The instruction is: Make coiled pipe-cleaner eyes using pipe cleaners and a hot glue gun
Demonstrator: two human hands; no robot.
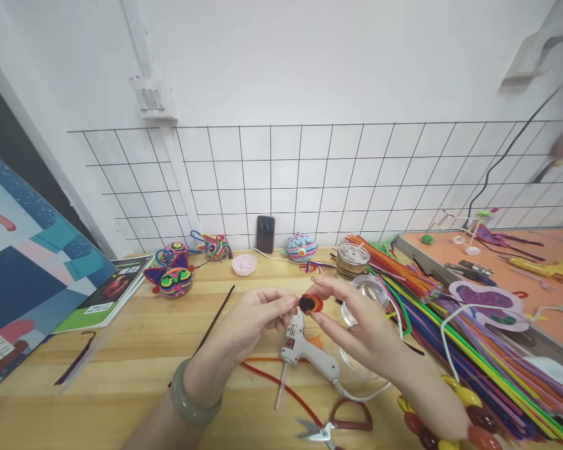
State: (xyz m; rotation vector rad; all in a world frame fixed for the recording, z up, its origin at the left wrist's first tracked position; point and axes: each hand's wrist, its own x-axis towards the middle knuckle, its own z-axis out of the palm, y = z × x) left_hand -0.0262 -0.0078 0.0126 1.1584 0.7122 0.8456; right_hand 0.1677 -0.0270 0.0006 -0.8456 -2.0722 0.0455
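Observation:
Between my hands is a small tight coil of fuzzy pipe cleaner (pixel 313 304), black at the near end with orange and red around it. My left hand (pixel 256 315) pinches its black side between thumb and fingertips. The thumb and fingers of my right hand (pixel 356 322) curve around its other side, above and below. Just under the hands lies a white hot glue gun (pixel 312 357) with a clear glue stick in its back. Near the table's front lie scissors with dark red handles (pixel 354 415). A red pipe cleaner (pixel 284 386) runs from beneath the glue gun toward them.
At right lies a large heap of coloured pipe cleaners (pixel 469 350). Behind my right hand stand a round tin (pixel 353 257) and a clear plastic container (pixel 368 290). Striped stuffed ornaments (pixel 176 281), a pink dish (pixel 244 265) and a phone (pixel 265 234) line the back.

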